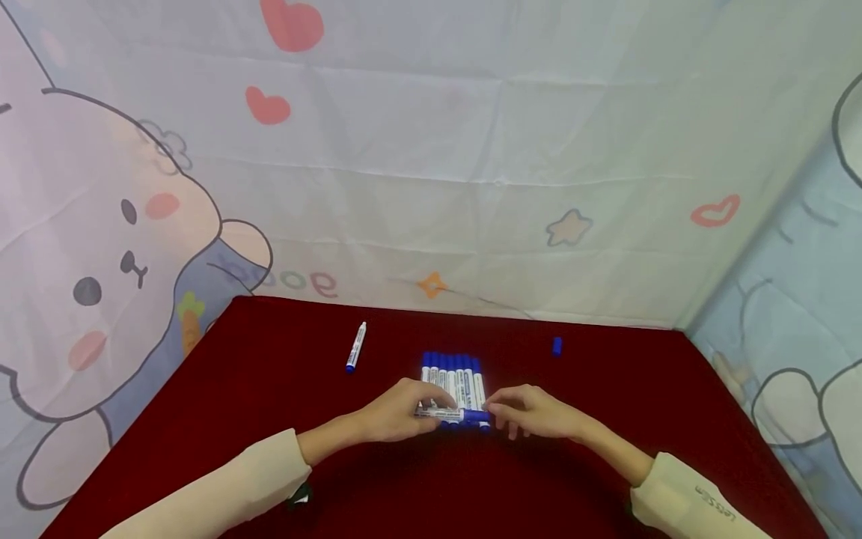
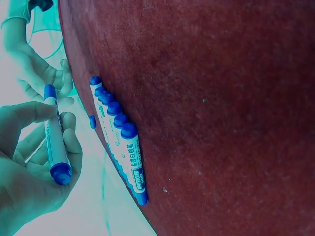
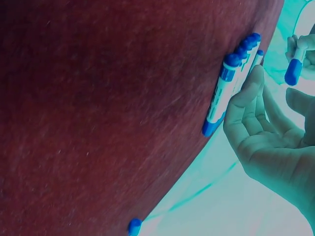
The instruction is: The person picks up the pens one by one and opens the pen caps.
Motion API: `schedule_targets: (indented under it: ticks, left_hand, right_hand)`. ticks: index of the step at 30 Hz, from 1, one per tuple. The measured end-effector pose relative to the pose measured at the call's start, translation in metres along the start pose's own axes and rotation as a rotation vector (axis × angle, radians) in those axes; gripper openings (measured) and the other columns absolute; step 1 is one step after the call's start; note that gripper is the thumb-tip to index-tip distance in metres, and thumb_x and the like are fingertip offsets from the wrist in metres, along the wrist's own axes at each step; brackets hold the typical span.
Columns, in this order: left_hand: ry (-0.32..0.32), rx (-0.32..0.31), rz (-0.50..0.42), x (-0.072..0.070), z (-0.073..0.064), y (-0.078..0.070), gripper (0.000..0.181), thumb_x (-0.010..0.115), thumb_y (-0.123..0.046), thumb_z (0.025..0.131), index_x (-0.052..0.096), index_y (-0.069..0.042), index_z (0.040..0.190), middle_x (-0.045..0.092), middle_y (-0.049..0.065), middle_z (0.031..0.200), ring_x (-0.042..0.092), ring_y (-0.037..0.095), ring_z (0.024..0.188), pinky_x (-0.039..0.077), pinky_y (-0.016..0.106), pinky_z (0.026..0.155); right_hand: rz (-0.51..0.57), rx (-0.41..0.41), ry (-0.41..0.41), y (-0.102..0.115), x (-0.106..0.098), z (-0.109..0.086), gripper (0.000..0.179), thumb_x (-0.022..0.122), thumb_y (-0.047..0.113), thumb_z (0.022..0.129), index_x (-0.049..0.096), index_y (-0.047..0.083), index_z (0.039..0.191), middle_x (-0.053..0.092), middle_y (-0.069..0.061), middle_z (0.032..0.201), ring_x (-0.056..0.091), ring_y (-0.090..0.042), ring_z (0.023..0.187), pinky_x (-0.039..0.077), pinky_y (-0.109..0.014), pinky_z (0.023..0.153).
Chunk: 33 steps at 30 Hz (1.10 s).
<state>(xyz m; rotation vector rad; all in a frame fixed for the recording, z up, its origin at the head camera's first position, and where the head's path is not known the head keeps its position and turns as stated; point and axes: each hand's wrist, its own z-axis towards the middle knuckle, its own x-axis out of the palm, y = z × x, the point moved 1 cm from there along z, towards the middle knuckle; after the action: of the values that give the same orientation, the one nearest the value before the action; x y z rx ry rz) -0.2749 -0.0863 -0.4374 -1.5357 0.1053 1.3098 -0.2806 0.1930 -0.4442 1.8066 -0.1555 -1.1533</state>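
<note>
My left hand [image 1: 397, 412] pinches a whiteboard marker [image 2: 56, 140] with a white barrel and a blue cap, held crosswise over the near part of a row of markers [image 1: 465, 382]. Its capped end points right, towards my right hand [image 1: 539, 412]. In the right wrist view the right hand's fingers are loosely bent and nothing is between them; the held marker's blue cap [image 3: 293, 73] is apart from them. The row's markers lie side by side on the dark red cloth, blue caps at the far end.
A marker with its white tip bare [image 1: 357, 346] lies alone at the back left of the red-covered table [image 1: 283, 352]. A loose blue cap [image 1: 557, 346] lies at the back right. Patterned cloth [image 1: 431, 150] hangs behind and beside the table.
</note>
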Motion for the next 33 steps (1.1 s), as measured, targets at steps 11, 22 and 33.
schedule_targets:
  ticks: [11,22,33]
  left_hand:
    - [-0.005,0.023,-0.016,0.003,0.000,-0.003,0.026,0.070,-0.002,0.091,0.073,-0.004,0.116,0.077,0.008,0.107,0.063,0.009,0.092,0.051,0.019,0.078]
    - [0.030,0.025,-0.066,0.006,0.002,-0.005,0.026,0.070,-0.004,0.092,0.073,-0.005,0.118,0.077,0.007,0.103,0.062,0.005,0.084,0.052,0.018,0.073]
    - [0.008,0.006,-0.047,0.009,0.003,-0.005,0.027,0.076,-0.009,0.089,0.073,-0.007,0.116,0.077,0.007,0.101,0.062,0.003,0.084,0.050,0.017,0.071]
  right_hand:
    - [0.050,-0.035,0.077,0.008,0.010,-0.001,0.032,0.048,0.024,0.109,0.067,0.001,0.121,0.073,-0.014,0.094,0.067,-0.012,0.073,0.057,-0.028,0.062]
    - [0.052,-0.089,0.126,0.012,0.023,0.001,0.031,0.049,0.025,0.109,0.066,0.001,0.120,0.063,-0.005,0.075,0.058,-0.004,0.061,0.050,-0.021,0.058]
    - [0.048,-0.113,0.111,0.015,0.027,0.004,0.030,0.048,0.024,0.109,0.067,0.003,0.119,0.048,0.008,0.067,0.041,0.003,0.055,0.035,-0.014,0.052]
